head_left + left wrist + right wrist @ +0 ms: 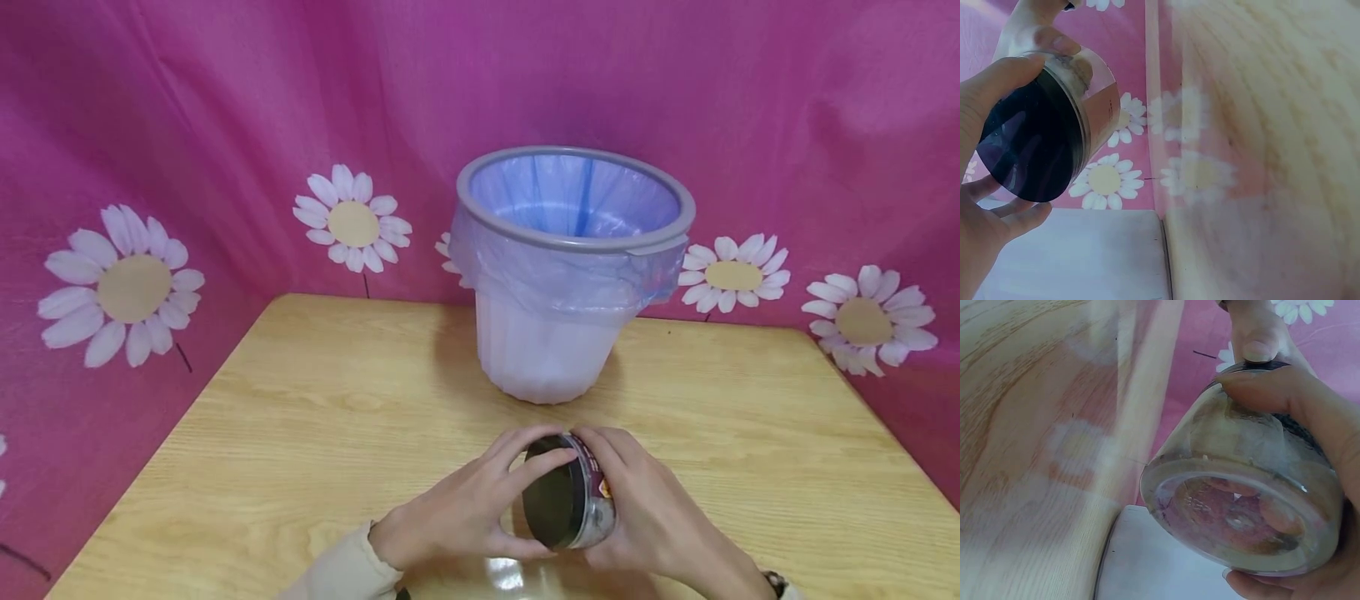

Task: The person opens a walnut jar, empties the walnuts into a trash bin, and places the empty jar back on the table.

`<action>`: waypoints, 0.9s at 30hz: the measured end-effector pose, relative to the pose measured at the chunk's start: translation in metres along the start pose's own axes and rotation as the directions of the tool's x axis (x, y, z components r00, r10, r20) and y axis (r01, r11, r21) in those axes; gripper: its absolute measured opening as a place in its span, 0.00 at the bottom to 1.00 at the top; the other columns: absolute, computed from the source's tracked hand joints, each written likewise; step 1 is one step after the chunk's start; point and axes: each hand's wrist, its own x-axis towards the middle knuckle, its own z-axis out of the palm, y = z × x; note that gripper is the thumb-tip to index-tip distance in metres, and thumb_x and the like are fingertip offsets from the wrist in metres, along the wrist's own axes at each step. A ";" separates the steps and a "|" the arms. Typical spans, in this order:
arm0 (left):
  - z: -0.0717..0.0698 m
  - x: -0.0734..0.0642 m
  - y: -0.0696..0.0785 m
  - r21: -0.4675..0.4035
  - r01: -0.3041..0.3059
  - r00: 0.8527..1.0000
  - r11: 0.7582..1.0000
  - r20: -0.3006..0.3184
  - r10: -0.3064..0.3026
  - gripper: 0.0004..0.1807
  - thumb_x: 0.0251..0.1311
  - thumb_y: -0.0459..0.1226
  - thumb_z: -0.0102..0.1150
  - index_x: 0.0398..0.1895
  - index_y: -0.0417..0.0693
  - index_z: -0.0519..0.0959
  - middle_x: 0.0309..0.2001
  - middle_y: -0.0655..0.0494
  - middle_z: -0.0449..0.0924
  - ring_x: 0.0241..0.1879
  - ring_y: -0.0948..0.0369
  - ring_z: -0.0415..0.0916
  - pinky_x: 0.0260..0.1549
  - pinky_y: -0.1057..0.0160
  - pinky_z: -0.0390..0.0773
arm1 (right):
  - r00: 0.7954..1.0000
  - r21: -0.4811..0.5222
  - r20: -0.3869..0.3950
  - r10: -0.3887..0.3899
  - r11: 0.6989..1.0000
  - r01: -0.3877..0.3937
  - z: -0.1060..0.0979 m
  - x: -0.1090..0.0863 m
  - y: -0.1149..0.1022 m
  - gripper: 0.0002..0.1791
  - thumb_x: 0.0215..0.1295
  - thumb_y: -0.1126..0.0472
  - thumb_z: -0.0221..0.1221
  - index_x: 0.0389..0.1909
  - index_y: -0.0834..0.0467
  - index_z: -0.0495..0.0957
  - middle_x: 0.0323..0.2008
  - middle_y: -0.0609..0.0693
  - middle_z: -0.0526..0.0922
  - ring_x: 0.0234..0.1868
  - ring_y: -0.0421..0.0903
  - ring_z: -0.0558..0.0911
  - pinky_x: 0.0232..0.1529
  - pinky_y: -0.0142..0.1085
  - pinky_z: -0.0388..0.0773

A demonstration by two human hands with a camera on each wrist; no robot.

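Observation:
A clear jar point(600, 521) with a dark lid point(553, 498) and a dark red label lies tilted on its side between both hands, over the near part of the table. My left hand point(480, 496) grips the lid end, fingers spread around its edge. My right hand point(652, 504) holds the jar's body from the other side. The left wrist view shows the lid's flat black top point(1032, 144), thumb over its edge. In the right wrist view the jar's round clear base point(1235, 519) faces the camera, and the inside looks largely see-through.
Beyond the hands a white waste bin point(547, 350) stands on the wooden table point(337, 400). A grey ring point(577, 243) holds its bluish liner bag point(555, 283) over the rim. Behind and beside the table hangs a pink curtain point(420, 83) with white daisies.

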 end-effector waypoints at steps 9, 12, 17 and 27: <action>-0.004 0.000 0.001 -0.035 0.001 1.000 0.999 0.009 0.000 0.55 0.41 0.52 0.75 0.72 0.52 0.53 0.70 0.46 0.52 0.68 0.56 0.56 0.64 0.64 0.63 | 1.000 0.021 0.020 0.011 1.000 -0.011 0.000 0.001 -0.002 0.62 0.13 0.45 0.80 0.60 0.62 0.68 0.54 0.53 0.75 0.52 0.47 0.76 0.48 0.45 0.80; -0.005 -0.001 0.002 -0.043 -0.012 1.000 0.999 0.010 0.012 0.56 0.41 0.51 0.75 0.72 0.53 0.52 0.71 0.45 0.50 0.69 0.55 0.54 0.64 0.63 0.63 | 1.000 0.022 0.008 0.006 1.000 -0.006 0.001 0.001 -0.002 0.62 0.12 0.46 0.80 0.60 0.62 0.69 0.54 0.53 0.75 0.51 0.46 0.77 0.47 0.45 0.80; -0.004 -0.003 0.003 -0.022 -0.016 1.000 1.000 0.007 0.016 0.53 0.44 0.49 0.73 0.72 0.50 0.53 0.70 0.45 0.52 0.68 0.56 0.56 0.63 0.64 0.64 | 1.000 0.029 0.007 0.011 1.000 -0.011 0.003 -0.001 -0.005 0.61 0.12 0.48 0.79 0.59 0.62 0.69 0.54 0.52 0.75 0.51 0.45 0.76 0.47 0.45 0.81; -0.005 0.000 0.001 0.010 0.003 1.000 1.000 0.016 -0.004 0.52 0.46 0.54 0.72 0.72 0.49 0.54 0.69 0.48 0.54 0.67 0.57 0.57 0.64 0.66 0.62 | 1.000 0.014 -0.002 -0.006 1.000 0.006 0.000 0.002 0.000 0.62 0.11 0.47 0.79 0.60 0.64 0.69 0.53 0.53 0.75 0.51 0.47 0.77 0.47 0.46 0.80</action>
